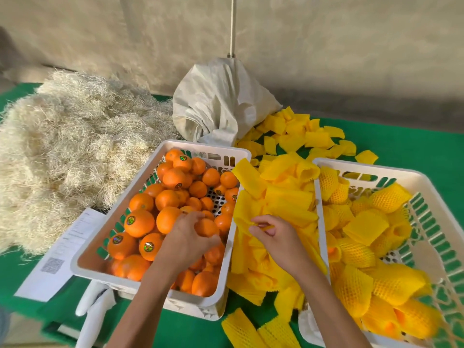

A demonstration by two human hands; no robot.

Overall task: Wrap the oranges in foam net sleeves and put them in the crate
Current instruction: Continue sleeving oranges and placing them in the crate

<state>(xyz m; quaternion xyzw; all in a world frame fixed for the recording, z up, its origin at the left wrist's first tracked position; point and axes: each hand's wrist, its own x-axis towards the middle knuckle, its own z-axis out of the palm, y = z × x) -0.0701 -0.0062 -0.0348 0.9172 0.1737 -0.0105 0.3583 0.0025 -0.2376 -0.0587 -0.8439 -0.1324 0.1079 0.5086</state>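
The left hand point(190, 237) curls its fingers around an orange point(207, 227) over the bare-fruit crate point(100, 247). Just to its right, the right hand point(273, 237) pinches a flat foam sleeve point(244, 222) from the pile; the wrapped-fruit crate point(426, 179) lies farther right.

Green-covered table point(401, 146), pale draped backdrop point(326, 46), straw heap point(62, 146), white sack point(218, 104)

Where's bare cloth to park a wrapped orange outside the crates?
Bare green cloth lies beyond the right crate, right of the scattered sleeves. The gap between the crates is choked with sleeves; straw fills the left.
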